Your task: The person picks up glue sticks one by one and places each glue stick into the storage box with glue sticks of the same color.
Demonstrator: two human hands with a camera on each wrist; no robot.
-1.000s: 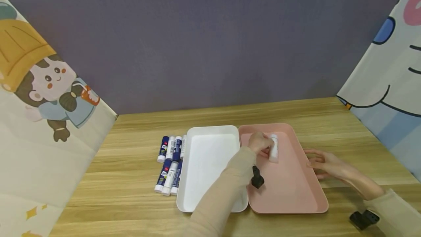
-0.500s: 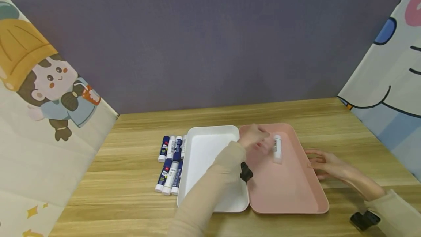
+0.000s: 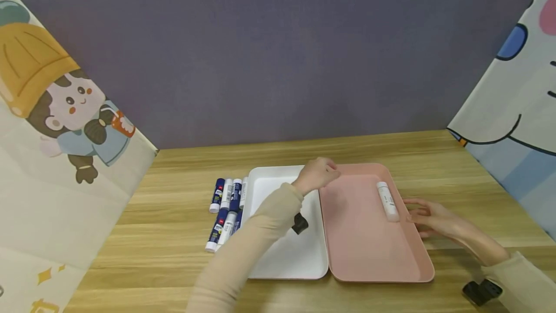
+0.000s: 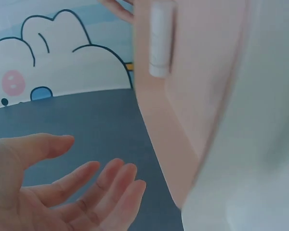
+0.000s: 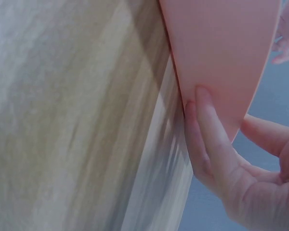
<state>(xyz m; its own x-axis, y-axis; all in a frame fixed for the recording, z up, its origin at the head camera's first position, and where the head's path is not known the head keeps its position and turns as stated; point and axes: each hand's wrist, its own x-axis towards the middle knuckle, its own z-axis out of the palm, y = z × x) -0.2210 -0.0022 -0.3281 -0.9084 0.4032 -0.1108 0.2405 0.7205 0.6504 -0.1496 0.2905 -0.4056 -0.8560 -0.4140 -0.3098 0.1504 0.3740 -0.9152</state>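
My left hand [image 3: 318, 175] hovers above the white tray's far right corner, by the pink tray. In the left wrist view its fingers are loosely bent and hold nothing. A white glue stick [image 3: 387, 201] lies in the pink tray [image 3: 369, 255], near its right wall and slightly tilted. My right hand [image 3: 438, 219] holds that tray's right side. In the right wrist view the fingers [image 5: 212, 125] lie against the outer wall, with the thumb at the rim. Left of the white tray [image 3: 291, 255] several glue sticks [image 3: 218, 196], dark blue and white, lie in two rows.
Both trays stand side by side on the wooden table [image 3: 173, 235]. A grey-purple panel [image 3: 278, 62] rises behind the table, with cartoon-printed sheets at the left and right. My left forearm crosses the white tray and partly hides the near row of glue sticks.
My left hand let go of the white glue stick and moved left out of the pink tray. The glue stick shifted right, towards the tray's wall. The right hand stays put.
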